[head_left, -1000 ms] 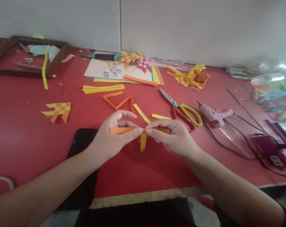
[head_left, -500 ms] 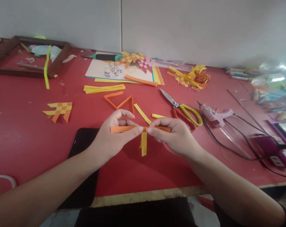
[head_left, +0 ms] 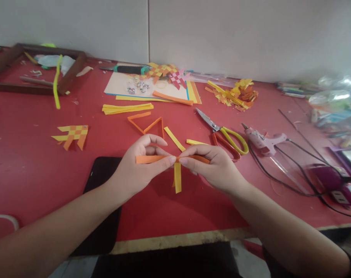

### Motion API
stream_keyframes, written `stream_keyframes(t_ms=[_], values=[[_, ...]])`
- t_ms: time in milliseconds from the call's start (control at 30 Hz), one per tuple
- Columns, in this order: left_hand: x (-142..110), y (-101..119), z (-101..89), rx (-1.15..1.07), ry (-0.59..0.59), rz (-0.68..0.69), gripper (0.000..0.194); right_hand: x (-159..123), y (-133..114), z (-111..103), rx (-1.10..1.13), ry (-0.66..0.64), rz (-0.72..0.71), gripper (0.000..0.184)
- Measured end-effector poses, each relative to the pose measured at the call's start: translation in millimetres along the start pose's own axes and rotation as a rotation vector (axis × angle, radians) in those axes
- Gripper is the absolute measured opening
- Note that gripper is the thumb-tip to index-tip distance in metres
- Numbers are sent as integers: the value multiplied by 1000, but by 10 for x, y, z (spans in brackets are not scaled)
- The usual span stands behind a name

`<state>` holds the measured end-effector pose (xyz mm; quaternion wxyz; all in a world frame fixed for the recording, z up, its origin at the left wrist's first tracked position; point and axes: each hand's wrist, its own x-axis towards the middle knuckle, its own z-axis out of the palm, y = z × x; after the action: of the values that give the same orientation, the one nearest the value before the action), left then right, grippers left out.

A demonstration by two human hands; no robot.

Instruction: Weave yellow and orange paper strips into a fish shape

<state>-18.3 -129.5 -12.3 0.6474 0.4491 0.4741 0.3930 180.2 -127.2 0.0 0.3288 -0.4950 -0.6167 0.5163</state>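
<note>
My left hand (head_left: 148, 158) pinches an orange paper strip (head_left: 149, 159) between thumb and fingertips. Close beside it, my right hand (head_left: 206, 164) pinches the same strip, whose far end shows behind that thumb. From the middle of the orange strip hangs a yellow paper strip (head_left: 178, 179), looped or crossed at the point between my thumbs; the exact join is hidden by the fingertips. Just beyond my hands lie loose yellow strips (head_left: 174, 139) and folded orange strips (head_left: 153, 125) on the red table.
Scissors (head_left: 222, 131) and a pink glue gun (head_left: 265, 141) with cables lie to the right. A woven paper fish (head_left: 74, 135) and a black phone-like slab (head_left: 103, 173) are on the left. Behind are yellow strips (head_left: 127, 108), paper sheets (head_left: 114, 87), scraps (head_left: 236, 94) and a wooden frame (head_left: 68, 75).
The hanging yellow strip has swung slightly to the right and shows more of its length. Both hands keep their pinch almost in place.
</note>
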Motion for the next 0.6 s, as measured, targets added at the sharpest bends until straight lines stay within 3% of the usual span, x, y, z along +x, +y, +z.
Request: stream_keyframes(t_ms=[600], values=[[-32, 33, 35, 22, 10, 11, 34, -5, 25, 8, 66, 65, 59, 29]])
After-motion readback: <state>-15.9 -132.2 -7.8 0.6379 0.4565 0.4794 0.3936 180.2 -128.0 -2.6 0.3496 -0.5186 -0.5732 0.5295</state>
